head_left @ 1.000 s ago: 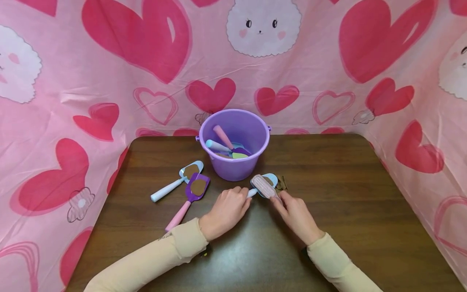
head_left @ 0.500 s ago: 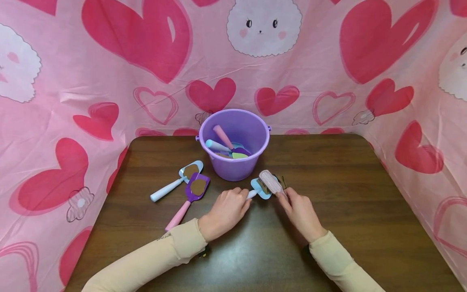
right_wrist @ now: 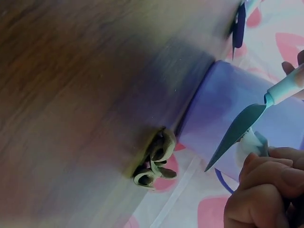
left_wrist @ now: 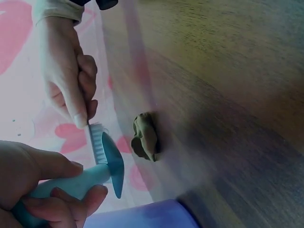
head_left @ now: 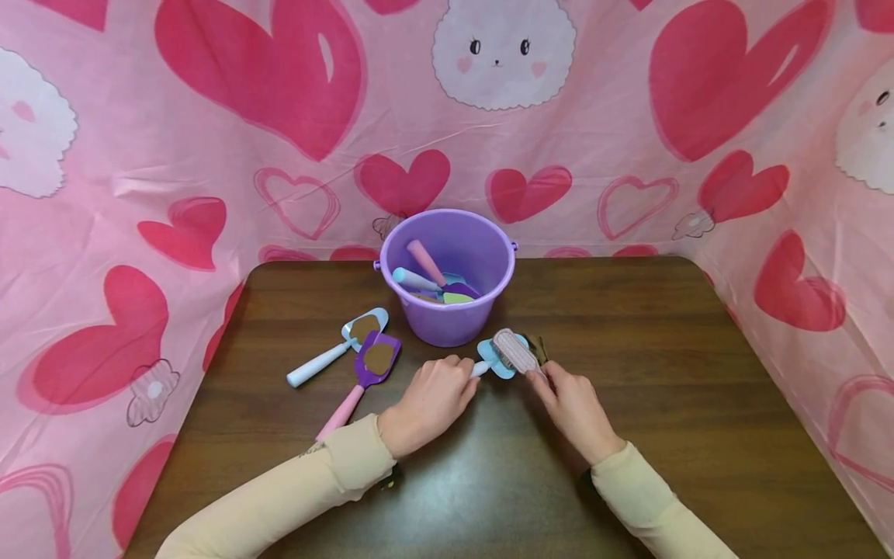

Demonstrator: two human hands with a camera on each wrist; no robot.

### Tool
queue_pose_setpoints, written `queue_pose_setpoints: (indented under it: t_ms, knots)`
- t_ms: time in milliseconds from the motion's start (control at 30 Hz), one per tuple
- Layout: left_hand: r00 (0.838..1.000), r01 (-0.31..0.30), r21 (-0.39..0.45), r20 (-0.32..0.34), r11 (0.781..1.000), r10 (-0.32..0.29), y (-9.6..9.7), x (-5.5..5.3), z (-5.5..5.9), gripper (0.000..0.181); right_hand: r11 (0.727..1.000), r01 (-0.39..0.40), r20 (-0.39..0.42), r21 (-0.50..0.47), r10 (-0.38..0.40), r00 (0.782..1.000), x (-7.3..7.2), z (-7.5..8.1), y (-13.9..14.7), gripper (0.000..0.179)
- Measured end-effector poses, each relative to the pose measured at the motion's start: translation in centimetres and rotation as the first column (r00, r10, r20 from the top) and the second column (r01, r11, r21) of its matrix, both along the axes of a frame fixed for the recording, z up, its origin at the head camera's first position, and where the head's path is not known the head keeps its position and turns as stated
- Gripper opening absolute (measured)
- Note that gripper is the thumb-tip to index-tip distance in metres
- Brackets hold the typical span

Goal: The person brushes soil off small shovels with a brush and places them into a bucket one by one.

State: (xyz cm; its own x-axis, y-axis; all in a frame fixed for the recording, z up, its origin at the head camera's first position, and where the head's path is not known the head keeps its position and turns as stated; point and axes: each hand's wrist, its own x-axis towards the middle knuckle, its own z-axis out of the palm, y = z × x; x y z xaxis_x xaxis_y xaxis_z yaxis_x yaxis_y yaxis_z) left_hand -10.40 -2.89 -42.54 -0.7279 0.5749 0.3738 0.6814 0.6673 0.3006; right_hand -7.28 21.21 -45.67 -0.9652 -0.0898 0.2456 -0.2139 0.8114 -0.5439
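My left hand [head_left: 431, 396] grips the light blue handle of a small garden trowel [head_left: 494, 360]. Its blue blade points right, raised off the table in the wrist views. With my right hand [head_left: 580, 411] I pinch a pale pinkish brush [head_left: 514, 351] by its handle, fingers and thumb curled round it. The brush lies across the blade, and its bristles [left_wrist: 98, 145] face the trowel in the left wrist view. A crumpled olive-brown clump [left_wrist: 146, 137] sits on the table below the blade's tip. The blade's middle is hidden by the brush.
A purple bucket [head_left: 447, 323] stands behind my hands with several trowels inside. To its left lie a light blue trowel [head_left: 317, 366] and a purple trowel with a pink handle [head_left: 341, 411], both bearing brown patches. A pink heart-patterned cloth [head_left: 335, 116] surrounds the dark wooden table [head_left: 670, 373].
My right hand first slides the brush right along the blade, then slightly back to the left. The trowel and my left hand stay almost still. More of the clump shows than half a second ago.
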Motion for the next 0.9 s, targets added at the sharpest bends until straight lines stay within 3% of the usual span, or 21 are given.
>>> queue_pose_setpoints:
  t_ms: [167, 367, 667, 900]
  knots:
    - [1.0, 0.004, 0.011, -0.009, 1.0, -0.004, -0.14, 0.08, -0.02, 0.028, 1.0, 0.019, -0.059, 0.0, -0.019, 0.998, -0.08, -0.33, 0.21, 0.019]
    - [1.0, -0.004, 0.001, 0.008, 1.0, 0.004, -0.24, 0.19, -0.28, 0.028, 0.998, 0.068, -0.029, -0.016, -0.068, 0.997, -0.13, -0.24, 0.53, 0.018]
    - [1.0, 0.0, -0.003, -0.026, 1.0, 0.0, 0.11, 0.08, -0.31, 0.026, 0.997, -0.08, -0.049, 0.0, 0.08, 0.996, 0.4, -0.28, -0.1, 0.014]
    - [1.0, 0.015, 0.024, -0.009, 1.0, -0.015, 0.03, 0.04, -0.08, 0.028, 1.0, -0.013, -0.055, 0.004, 0.014, 0.998, 0.26, -0.22, 0.09, 0.018]
